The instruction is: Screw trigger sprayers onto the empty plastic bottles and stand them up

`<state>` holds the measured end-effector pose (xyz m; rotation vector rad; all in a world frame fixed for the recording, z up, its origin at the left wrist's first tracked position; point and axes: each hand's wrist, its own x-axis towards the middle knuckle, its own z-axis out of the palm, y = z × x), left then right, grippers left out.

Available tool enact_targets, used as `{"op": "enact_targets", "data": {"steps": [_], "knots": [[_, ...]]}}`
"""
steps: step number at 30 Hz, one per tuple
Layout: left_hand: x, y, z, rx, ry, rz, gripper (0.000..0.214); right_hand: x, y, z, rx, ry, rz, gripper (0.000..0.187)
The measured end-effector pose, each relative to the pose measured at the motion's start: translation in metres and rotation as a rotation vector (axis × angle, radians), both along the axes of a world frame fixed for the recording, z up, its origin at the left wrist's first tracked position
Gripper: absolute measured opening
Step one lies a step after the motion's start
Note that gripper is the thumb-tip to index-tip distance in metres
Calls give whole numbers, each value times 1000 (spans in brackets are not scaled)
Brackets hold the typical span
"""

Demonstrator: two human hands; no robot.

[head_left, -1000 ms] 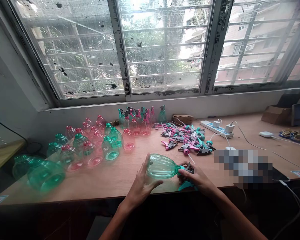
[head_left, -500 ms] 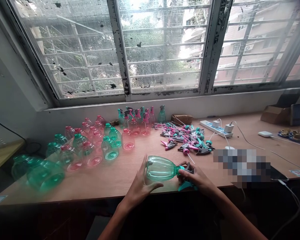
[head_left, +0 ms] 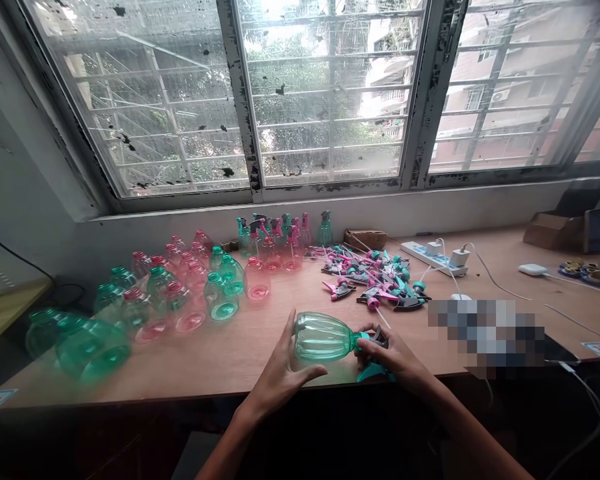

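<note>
A clear green spray bottle [head_left: 323, 337] lies sideways in the air above the table's front edge, its base to the left. My right hand [head_left: 387, 353] is closed round its neck and the teal and dark grey trigger sprayer head [head_left: 373, 370]. My left hand [head_left: 285, 370] cups the bottle's base, with the thumb stretched out below it and some fingers hidden behind. Beyond my right hand lies a heap of loose pink, teal and grey sprayer heads [head_left: 370, 270].
Green and pink bottles without heads [head_left: 187, 280] stand at the left. Several bottles with sprayers [head_left: 275, 240] stand by the window wall. At the right are a power strip [head_left: 433, 258], cables, a blurred-out patch, a cardboard box [head_left: 555, 230] and a phone [head_left: 597, 230].
Almost nothing differs. Both hands keep their hold on the green bottle, and the whole view has shifted very slightly.
</note>
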<state>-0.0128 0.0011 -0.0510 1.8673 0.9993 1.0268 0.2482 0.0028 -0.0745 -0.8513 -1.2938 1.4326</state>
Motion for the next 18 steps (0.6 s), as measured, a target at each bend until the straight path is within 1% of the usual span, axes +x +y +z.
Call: {"op": "enact_targets", "data": {"steps": [2,5,9,12,15,18], "knots": [[1,-1,3,-38,-29,18,101,0,0,0,5,-2,8,35],[1,1,5,-42,-26,-8,90,0,0,0,10,1,1,34],[-3,4,0,12,-10,-29,95,0,1,-1,1,-4,-8,35],[-3,3,-1,16,-12,-30,96,0,1,0,-1,-6,-5,38],[-1,1,2,-18,6,23,99,-1,1,1,-2,-21,-3,41],[0,1,4,-2,40,65,93,-1,1,1,3,-41,-1,40]]}}
